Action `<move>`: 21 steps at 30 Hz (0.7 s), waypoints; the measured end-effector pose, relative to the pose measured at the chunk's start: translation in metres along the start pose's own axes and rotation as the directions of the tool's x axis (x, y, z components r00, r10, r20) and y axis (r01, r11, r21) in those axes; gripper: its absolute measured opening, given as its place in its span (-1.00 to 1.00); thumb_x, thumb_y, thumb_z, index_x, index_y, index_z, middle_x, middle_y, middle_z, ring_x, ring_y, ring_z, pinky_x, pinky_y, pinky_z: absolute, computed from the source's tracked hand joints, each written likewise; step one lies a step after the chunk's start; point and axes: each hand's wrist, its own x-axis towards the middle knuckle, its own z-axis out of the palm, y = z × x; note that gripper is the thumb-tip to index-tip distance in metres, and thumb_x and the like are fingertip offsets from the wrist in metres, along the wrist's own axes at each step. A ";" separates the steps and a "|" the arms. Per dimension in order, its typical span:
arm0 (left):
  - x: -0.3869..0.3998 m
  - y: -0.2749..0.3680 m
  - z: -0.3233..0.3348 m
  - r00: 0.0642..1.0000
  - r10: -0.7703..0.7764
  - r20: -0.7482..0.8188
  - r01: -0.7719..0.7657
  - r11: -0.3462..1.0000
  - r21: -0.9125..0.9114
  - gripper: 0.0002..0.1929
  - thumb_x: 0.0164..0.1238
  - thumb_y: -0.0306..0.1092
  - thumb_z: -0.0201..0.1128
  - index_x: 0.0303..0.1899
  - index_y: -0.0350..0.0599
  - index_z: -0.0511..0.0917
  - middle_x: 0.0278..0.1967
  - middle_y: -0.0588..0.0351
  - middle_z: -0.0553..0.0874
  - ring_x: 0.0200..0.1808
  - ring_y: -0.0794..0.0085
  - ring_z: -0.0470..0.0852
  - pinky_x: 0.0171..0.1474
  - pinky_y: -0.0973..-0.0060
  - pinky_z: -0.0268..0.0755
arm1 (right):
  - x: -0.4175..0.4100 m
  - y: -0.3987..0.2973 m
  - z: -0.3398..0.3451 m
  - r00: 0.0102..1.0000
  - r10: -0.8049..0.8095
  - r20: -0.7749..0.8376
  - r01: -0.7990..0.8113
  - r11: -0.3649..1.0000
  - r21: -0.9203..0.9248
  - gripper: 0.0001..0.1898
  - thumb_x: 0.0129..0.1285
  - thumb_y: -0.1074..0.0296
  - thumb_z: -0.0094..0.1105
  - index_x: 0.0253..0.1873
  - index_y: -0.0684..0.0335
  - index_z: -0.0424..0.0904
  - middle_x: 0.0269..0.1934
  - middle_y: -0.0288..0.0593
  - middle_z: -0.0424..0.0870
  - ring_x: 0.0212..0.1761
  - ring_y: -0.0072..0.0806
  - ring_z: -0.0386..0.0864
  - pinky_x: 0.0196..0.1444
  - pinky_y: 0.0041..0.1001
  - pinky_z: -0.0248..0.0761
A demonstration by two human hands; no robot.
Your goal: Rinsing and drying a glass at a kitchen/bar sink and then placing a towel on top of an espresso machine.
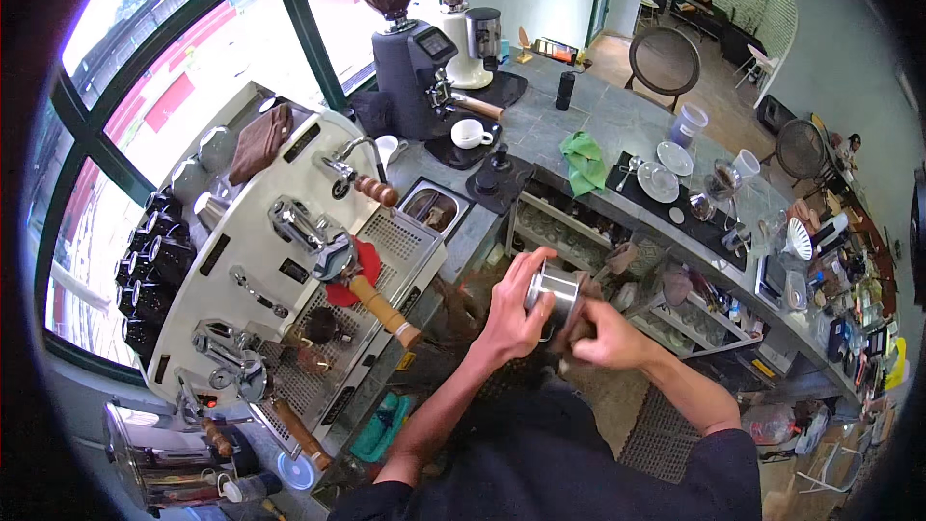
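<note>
In front of my torso, a stainless steel milk pitcher point(558, 285) is tilted on its side in my left hand point(508, 318), with the fingers wrapped round its body. My right hand point(613, 339) pinches a brownish cloth point(576, 329) against the pitcher's right end. That cloth is blurred, and my fingers hide part of it. I cannot tell how far it reaches into the pitcher.
To the left stands an espresso machine point(239, 260) with wooden-handled portafilters point(380, 307). Beyond it are a coffee grinder point(409, 61), a white cup point(470, 134) and a tamper point(499, 168). The stone counter point(535, 123) curves right, bearing a green cloth point(583, 163) and saucers point(658, 182).
</note>
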 end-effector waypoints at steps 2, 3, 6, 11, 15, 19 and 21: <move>0.011 0.002 0.006 0.993 0.111 0.035 -0.114 0.990 0.086 -0.43 0.36 -0.09 0.18 0.27 -0.30 0.45 0.04 -0.25 0.57 0.01 -0.20 0.60 0.11 0.17 0.47 | 0.003 0.021 -0.006 0.996 0.043 -0.075 0.013 0.782 0.623 -0.48 0.12 0.57 0.10 0.26 0.39 0.45 -0.07 -0.23 0.68 -0.08 -0.51 0.64 0.03 -0.54 0.47; 0.016 0.002 0.009 0.973 0.216 0.074 -0.226 0.959 0.169 -0.42 0.34 -0.11 0.20 0.28 -0.30 0.44 0.06 -0.25 0.56 0.02 -0.21 0.60 0.10 0.18 0.47 | 0.003 0.023 -0.012 0.994 0.067 -0.090 0.011 0.740 0.673 -0.49 0.14 0.58 0.08 0.26 0.40 0.45 -0.06 -0.23 0.68 -0.06 -0.53 0.64 0.04 -0.54 0.47; 0.027 -0.009 0.028 0.997 0.064 0.052 -0.065 0.998 0.010 -0.49 0.40 -0.18 0.15 0.26 -0.30 0.46 -0.02 -0.17 0.58 -0.05 0.05 0.62 0.04 0.30 0.47 | 0.000 0.017 -0.021 0.979 -0.105 -0.176 0.112 0.993 0.027 -0.52 0.11 0.58 0.10 0.21 0.40 0.48 -0.12 -0.16 0.69 -0.08 -0.35 0.68 0.02 -0.38 0.51; 0.049 -0.040 0.041 0.742 -0.558 0.371 0.657 0.717 -0.234 -0.39 0.55 0.12 0.00 0.26 -0.29 0.49 -0.15 0.09 0.66 -0.08 0.39 0.59 0.05 0.38 0.44 | 0.017 0.026 -0.056 0.796 -0.599 0.091 0.334 0.308 -0.891 -0.59 0.09 0.59 0.12 0.11 0.41 0.53 -0.22 -0.05 0.65 -0.09 -0.04 0.64 0.05 -0.15 0.51; 0.058 -0.026 0.053 0.906 -0.391 0.161 0.412 0.902 -0.132 -0.54 0.51 -0.13 0.07 0.23 -0.29 0.50 -0.18 -0.01 0.63 -0.12 0.33 0.60 0.06 0.35 0.45 | 0.019 0.036 -0.065 0.948 -0.218 -0.233 0.174 0.965 -0.198 -0.65 0.09 0.63 0.08 0.03 0.41 0.56 -0.24 -0.07 0.65 -0.08 -0.10 0.65 0.05 -0.18 0.54; 0.054 -0.029 0.050 0.985 0.170 0.036 -0.173 0.977 0.123 -0.46 0.28 -0.28 0.24 0.28 -0.28 0.47 0.12 -0.26 0.58 0.08 -0.14 0.63 0.21 0.16 0.45 | 0.019 0.025 -0.066 0.935 0.312 -0.172 -0.056 0.604 0.795 -0.64 0.15 0.64 0.00 0.09 0.42 0.51 -0.14 -0.14 0.66 -0.06 -0.43 0.67 -0.10 -0.39 0.58; 0.054 -0.027 0.051 1.000 0.014 0.007 -0.014 0.999 0.052 -0.48 0.32 -0.28 0.20 0.28 -0.26 0.47 0.07 -0.26 0.60 0.03 -0.11 0.63 0.15 0.20 0.47 | 0.023 0.034 -0.068 0.956 0.198 -0.214 -0.078 0.881 0.466 -0.62 0.15 0.63 0.01 0.11 0.43 0.48 -0.12 -0.09 0.65 -0.07 -0.34 0.67 -0.11 -0.35 0.58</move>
